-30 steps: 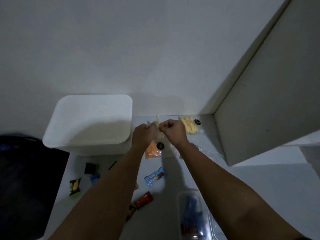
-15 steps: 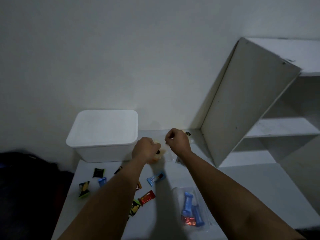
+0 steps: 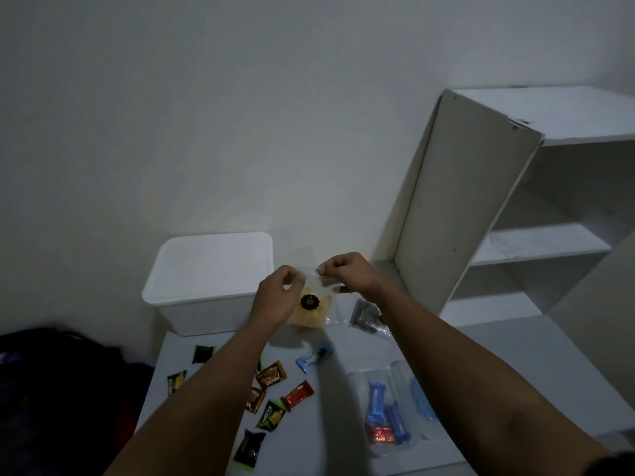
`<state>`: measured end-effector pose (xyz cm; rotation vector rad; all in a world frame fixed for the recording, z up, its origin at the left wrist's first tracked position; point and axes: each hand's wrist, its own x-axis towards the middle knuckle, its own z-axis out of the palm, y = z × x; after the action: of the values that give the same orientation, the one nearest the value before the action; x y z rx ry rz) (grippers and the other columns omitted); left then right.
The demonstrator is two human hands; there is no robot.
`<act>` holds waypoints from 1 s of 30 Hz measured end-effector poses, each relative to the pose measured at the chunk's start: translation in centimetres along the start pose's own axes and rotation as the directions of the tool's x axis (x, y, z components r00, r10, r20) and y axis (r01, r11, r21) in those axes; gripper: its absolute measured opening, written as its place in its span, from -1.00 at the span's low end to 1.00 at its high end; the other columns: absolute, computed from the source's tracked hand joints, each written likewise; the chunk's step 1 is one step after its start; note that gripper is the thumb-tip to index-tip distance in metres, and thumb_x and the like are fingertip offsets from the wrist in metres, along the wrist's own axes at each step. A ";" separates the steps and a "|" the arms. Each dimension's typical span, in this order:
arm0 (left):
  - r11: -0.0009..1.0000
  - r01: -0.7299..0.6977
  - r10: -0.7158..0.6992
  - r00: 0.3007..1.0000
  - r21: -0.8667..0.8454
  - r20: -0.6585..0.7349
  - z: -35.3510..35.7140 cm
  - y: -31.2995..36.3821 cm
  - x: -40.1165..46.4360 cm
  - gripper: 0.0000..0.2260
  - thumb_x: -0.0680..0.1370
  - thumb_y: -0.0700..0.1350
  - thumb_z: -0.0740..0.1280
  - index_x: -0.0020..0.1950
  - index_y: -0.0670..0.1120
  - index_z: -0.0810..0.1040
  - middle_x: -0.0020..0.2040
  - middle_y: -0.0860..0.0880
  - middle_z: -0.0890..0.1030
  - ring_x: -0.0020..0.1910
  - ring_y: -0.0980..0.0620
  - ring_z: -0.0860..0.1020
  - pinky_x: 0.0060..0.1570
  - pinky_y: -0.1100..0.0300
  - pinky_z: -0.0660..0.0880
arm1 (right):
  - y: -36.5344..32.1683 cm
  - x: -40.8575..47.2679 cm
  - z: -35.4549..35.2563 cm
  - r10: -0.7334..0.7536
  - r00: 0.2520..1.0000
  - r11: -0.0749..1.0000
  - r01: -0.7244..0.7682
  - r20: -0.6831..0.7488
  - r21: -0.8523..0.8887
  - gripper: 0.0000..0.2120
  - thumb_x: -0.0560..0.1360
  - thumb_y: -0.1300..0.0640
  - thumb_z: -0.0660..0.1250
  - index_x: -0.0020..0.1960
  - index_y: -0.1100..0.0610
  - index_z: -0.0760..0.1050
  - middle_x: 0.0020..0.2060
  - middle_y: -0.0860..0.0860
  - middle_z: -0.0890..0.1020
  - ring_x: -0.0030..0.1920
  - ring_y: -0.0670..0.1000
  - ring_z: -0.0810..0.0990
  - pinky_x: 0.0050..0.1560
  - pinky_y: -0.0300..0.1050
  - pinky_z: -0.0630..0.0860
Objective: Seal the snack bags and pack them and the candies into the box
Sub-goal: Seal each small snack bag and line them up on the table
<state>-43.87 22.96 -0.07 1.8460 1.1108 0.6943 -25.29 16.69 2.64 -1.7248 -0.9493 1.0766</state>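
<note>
— Hands?
— Left hand [image 3: 275, 297] and right hand [image 3: 345, 271] pinch the snack bag's [image 3: 314, 309] top edge, fingers clamped; bag held above the desk's [image 3: 343, 359] far edge, beside the white box [image 3: 209, 280]; candies [image 3: 271, 376] lie toward the left edge.

snack bag [image 3: 318, 305]: clear glossy plastic | box [image 3: 209, 280]: matt white plastic | candies [image 3: 297, 397]: shiny foil wrappers

Dim light. Plain white wall [image 3: 240, 115] beyond fingers. White shelf unit [image 3: 515, 201] right of fingers. White table [image 3: 481, 355] below. Dark bag [image 3: 62, 389] far left.
</note>
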 end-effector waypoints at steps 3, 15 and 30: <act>0.999 -0.042 0.042 0.999 -0.027 0.007 0.3 0.4 -0.1 -0.79 0.67 -0.01 0.23 -0.04 -0.01 0.62 -0.15 0.07 0.70 -0.10 0.06 0.66 0.02 0.04 0.60 | -0.1 -0.4 -0.5 0.021 1.000 0.997 -0.023 0.021 0.071 -0.86 0.56 0.13 0.45 0.06 0.18 0.69 -0.06 0.08 0.75 -0.04 0.01 0.73 0.12 0.04 0.61; 0.987 -0.009 -0.001 0.998 -0.161 -0.063 -0.1 1.4 -1.6 -0.71 0.67 -0.04 0.25 -0.23 -0.03 0.54 -0.41 0.12 0.54 -0.43 0.23 0.46 -0.27 0.17 0.40 | 0.9 -2.0 0.7 -0.008 1.000 0.969 0.007 0.005 0.247 -0.81 0.50 0.07 0.51 0.02 0.17 0.68 -0.12 0.07 0.74 -0.03 0.05 0.70 0.14 0.08 0.58; 0.993 -0.052 0.049 0.998 -0.108 -0.026 -2.7 1.7 -3.2 -0.76 0.65 -0.12 0.25 -0.19 -0.16 0.54 -0.33 0.02 0.52 -0.40 0.17 0.41 -0.30 0.21 0.37 | -1.5 -3.3 2.4 -0.092 0.988 0.989 0.076 0.128 0.126 -0.92 0.53 0.19 0.47 -0.02 0.19 0.70 -0.13 0.11 0.73 -0.08 0.02 0.69 0.12 0.02 0.63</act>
<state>-46.70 20.72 2.62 1.7826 1.0243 0.7922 -28.86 14.90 4.32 -1.5168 -1.0091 1.1810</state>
